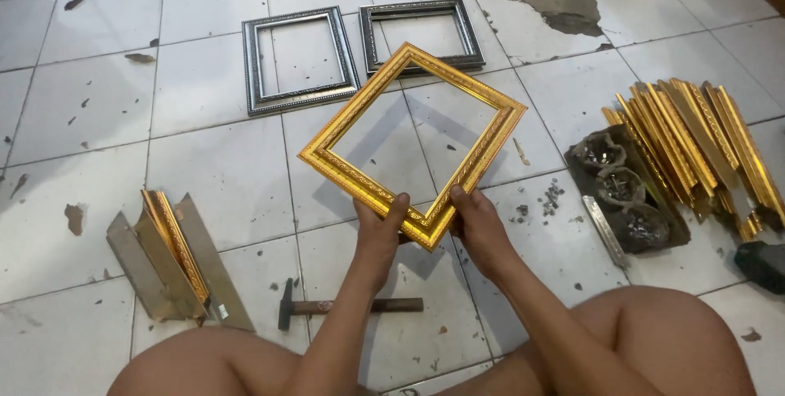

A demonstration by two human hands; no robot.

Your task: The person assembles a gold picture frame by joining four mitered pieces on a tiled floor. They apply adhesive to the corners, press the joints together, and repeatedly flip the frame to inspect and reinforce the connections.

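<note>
- The person sits on the tiled floor (204,175) with both knees spread, so the work falls in the open space between the legs, close under the eyes.
- A hammer (347,307) lies flat on the tiles just below the gold frame (413,144), on its near side, head to the left and handle running right, within easy reach of either hand.
- The left hand (378,232) and the right hand (478,228) meet at the near corner of the gold frame. Each pinches one of the two mouldings that join there, thumb on top and pressed flat, the other fingers curled underneath and hidden. The grip looks meant to squeeze or check that corner joint.
- The gold frame is held up off the floor, turned like a diamond and tilted away, its far corner pointing up; it casts a shadow on the tiles beneath.
- Left of the gold frame, a small bundle of cut moulding pieces (176,257) rests on the tiles, gold faces and plain backs fanned together.
- Right of it sits a dark tray (625,191) holding three bowls of small metal fasteners, with a pile of gold mouldings (703,146) further right.
- Beyond the gold frame, two dark silver frames (301,59) lie flat side by side, set apart as finished-looking pieces.
</note>
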